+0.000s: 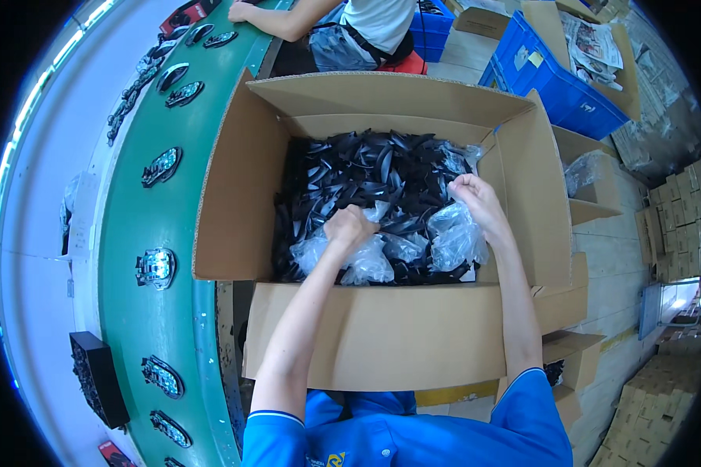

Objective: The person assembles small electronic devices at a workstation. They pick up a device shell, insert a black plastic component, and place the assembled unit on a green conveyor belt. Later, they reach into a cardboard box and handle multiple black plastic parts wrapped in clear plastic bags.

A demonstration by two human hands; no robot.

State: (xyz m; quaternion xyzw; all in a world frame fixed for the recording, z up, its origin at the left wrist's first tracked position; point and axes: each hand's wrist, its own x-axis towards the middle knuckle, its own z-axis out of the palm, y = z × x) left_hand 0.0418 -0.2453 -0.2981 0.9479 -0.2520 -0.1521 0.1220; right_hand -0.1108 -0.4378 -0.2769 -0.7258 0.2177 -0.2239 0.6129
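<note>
An open cardboard box (pixel 237 194) stands in front of me, filled with many curved, glossy black plastic parts (pixel 358 167). Inside it, my left hand (pixel 350 227) is closed on a crumpled clear plastic bag (pixel 370 261) near the front of the heap. My right hand (pixel 475 198) is at the box's right side, its fingers pinched at the top of another clear plastic bag (pixel 456 237). Loose clear film also lies at the back right corner of the heap. Both hands' fingertips are partly hidden.
To the left runs a green conveyor belt (pixel 140 226) with several small circuit-board assemblies (pixel 156 268) along it. A black bin (pixel 100 380) sits at its far side. Ahead, a person (pixel 366 35) sits by the belt. Blue crates (pixel 549 82) and cardboard boxes stand at right.
</note>
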